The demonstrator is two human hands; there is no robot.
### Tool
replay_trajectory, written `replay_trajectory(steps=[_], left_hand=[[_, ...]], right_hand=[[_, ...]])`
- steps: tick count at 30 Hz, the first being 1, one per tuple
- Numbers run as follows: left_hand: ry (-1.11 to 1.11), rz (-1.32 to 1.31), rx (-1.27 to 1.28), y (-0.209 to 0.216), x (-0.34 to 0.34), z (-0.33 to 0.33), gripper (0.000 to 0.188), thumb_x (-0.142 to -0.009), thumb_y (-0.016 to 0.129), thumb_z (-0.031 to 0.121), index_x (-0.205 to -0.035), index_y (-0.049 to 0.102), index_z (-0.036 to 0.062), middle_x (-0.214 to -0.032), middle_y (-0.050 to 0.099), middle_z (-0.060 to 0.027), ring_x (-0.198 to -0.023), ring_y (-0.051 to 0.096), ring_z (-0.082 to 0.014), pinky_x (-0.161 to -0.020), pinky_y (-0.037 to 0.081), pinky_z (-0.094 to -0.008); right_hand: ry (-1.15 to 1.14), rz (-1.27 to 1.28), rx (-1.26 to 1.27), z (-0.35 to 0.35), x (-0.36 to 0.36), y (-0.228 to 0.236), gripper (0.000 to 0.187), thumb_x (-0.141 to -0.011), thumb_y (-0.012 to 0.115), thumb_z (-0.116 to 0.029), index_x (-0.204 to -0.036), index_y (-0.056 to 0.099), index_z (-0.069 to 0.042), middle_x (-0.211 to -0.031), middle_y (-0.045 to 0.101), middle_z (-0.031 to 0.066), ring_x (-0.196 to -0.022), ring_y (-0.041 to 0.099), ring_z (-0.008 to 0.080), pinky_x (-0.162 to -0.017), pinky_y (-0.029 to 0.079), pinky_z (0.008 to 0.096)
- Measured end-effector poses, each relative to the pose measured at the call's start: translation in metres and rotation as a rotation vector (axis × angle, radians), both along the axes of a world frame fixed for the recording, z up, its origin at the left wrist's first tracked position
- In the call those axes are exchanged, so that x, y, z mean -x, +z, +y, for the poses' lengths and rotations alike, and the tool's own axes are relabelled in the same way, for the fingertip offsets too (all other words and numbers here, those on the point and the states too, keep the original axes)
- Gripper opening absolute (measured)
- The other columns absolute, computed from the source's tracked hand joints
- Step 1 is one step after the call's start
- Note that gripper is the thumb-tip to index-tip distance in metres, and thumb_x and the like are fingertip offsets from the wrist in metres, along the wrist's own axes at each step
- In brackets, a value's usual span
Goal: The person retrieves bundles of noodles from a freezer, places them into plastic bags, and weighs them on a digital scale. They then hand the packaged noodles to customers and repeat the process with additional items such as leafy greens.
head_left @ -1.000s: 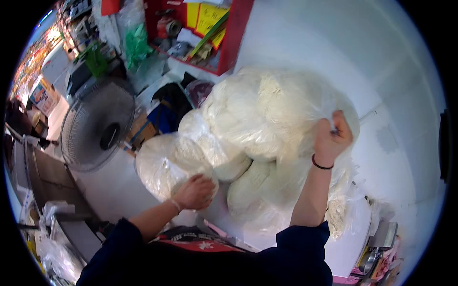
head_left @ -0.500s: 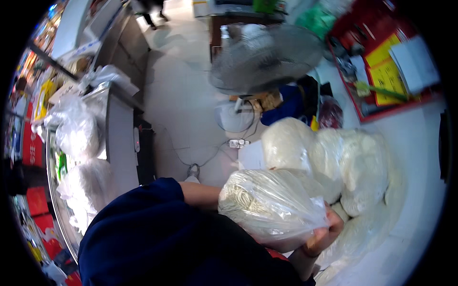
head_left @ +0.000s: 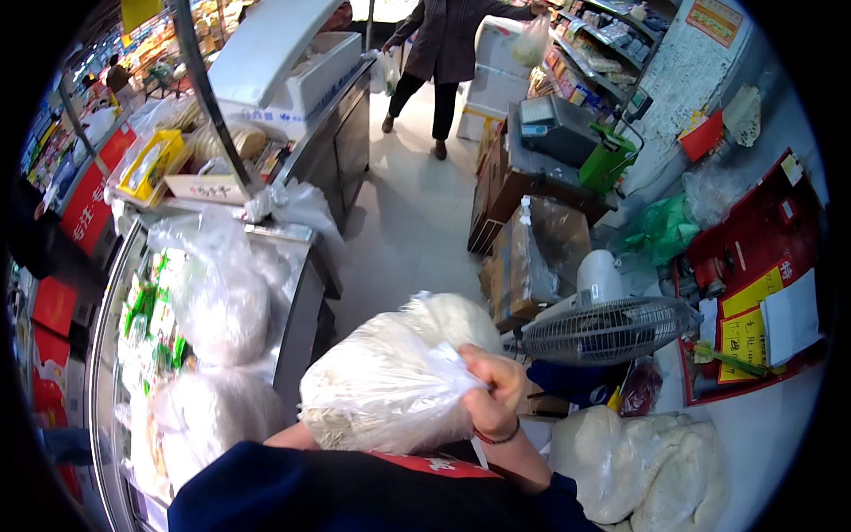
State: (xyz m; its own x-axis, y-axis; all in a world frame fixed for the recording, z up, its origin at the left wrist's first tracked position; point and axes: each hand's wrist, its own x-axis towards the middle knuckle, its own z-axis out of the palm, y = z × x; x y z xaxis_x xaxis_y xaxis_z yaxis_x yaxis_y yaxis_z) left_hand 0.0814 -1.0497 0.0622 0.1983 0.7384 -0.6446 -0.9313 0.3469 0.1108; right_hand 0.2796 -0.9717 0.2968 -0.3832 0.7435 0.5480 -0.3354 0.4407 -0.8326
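Your right hand (head_left: 496, 390) is clamped on the gathered neck of a see-through plastic bag (head_left: 381, 386), fingers bunching the thin film into tight creases. Your left forearm (head_left: 292, 436) runs in behind the bag; the left hand is hidden, so its grip cannot be told. The bag sits in front of your body, plump and rounded, its glossy skin wrinkled over pale, stringy-looking contents. A second pale bulging bag (head_left: 448, 315) shows just beyond it.

On your left, the steel counter (head_left: 310, 288) has a straight edge near the bags. Ahead, a strip of smooth pale floor (head_left: 390, 213) runs between the counters and the cardboard cartons (head_left: 541, 253), giving you a narrow lane. A person (head_left: 439, 44) in dark clothes stands at its far end.

To your right, the round wire cage of a fan (head_left: 612, 330) juts out near your right hand, with a red tray (head_left: 709, 396) of cards and tools past it. Lower right lie more lumpy pale bags (head_left: 634, 470). Two soft, filmy bundles (head_left: 230, 310) rest on the counter beside green packets (head_left: 142, 306).
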Motion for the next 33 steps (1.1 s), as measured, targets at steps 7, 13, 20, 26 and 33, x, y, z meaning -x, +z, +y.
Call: replay_trajectory(steps=[7, 13, 20, 26, 33], left_hand=[[0.079, 0.019, -0.11, 0.031, 0.066, 0.105, 0.056, -0.098, 0.04, 0.047, -0.137, 0.047, 0.0065, -0.139, 0.048, -0.012, -0.124, 0.049, -0.0258, -0.109, 0.035, -0.0405], [0.096, -0.006, -0.191, 0.036, 0.106, 0.239, 0.055, -0.099, 0.039, 0.045, -0.137, 0.047, 0.0063, -0.14, 0.047, -0.0121, -0.125, 0.049, -0.0257, -0.109, 0.035, -0.0402], [0.098, -0.152, -0.296, 0.058, 0.138, 0.425, 0.054, -0.099, 0.039, 0.044, -0.137, 0.047, 0.006, -0.141, 0.046, -0.0122, -0.126, 0.048, -0.0255, -0.11, 0.034, -0.0398], [0.136, -0.218, -0.305, 0.06, 0.191, 0.525, 0.053, -0.1, 0.039, 0.043, -0.137, 0.046, 0.0058, -0.142, 0.046, -0.0122, -0.126, 0.048, -0.0253, -0.11, 0.034, -0.0395], [0.194, -0.278, -0.346, 0.06, 0.247, 0.672, 0.052, -0.1, 0.038, 0.041, -0.137, 0.046, 0.0056, -0.143, 0.045, -0.0123, -0.127, 0.047, -0.0252, -0.111, 0.033, -0.0392]], right_hand=[[0.093, -0.016, -0.044, 0.127, 0.098, 0.03, 0.014, -0.062, 0.048, -0.001, -0.06, 0.034, -0.003, -0.06, 0.041, 0.0052, -0.057, 0.037, 0.0124, -0.06, 0.04, 0.0275], [-0.074, 0.145, 0.299, 0.271, 0.147, 0.006, 0.021, -0.067, 0.053, -0.006, -0.082, 0.064, 0.003, -0.091, 0.067, 0.0109, -0.084, 0.061, 0.0172, -0.085, 0.048, 0.0315], [0.109, 0.184, 0.161, 0.425, 0.214, 0.035, 0.014, -0.063, 0.046, 0.006, -0.056, 0.036, -0.002, -0.063, 0.047, 0.0048, -0.064, 0.042, 0.0122, -0.063, 0.036, 0.0258], [0.128, 0.022, 0.151, 0.529, 0.258, 0.022, 0.017, -0.061, 0.043, 0.01, -0.057, 0.032, -0.002, -0.06, 0.041, 0.0022, -0.062, 0.034, 0.0107, -0.056, 0.025, 0.0255], [0.238, -0.182, 0.304, 0.664, 0.303, -0.015, 0.02, -0.066, 0.047, 0.009, -0.057, 0.034, -0.003, -0.058, 0.039, -0.0013, -0.058, 0.034, 0.0059, -0.051, 0.023, 0.0242]])
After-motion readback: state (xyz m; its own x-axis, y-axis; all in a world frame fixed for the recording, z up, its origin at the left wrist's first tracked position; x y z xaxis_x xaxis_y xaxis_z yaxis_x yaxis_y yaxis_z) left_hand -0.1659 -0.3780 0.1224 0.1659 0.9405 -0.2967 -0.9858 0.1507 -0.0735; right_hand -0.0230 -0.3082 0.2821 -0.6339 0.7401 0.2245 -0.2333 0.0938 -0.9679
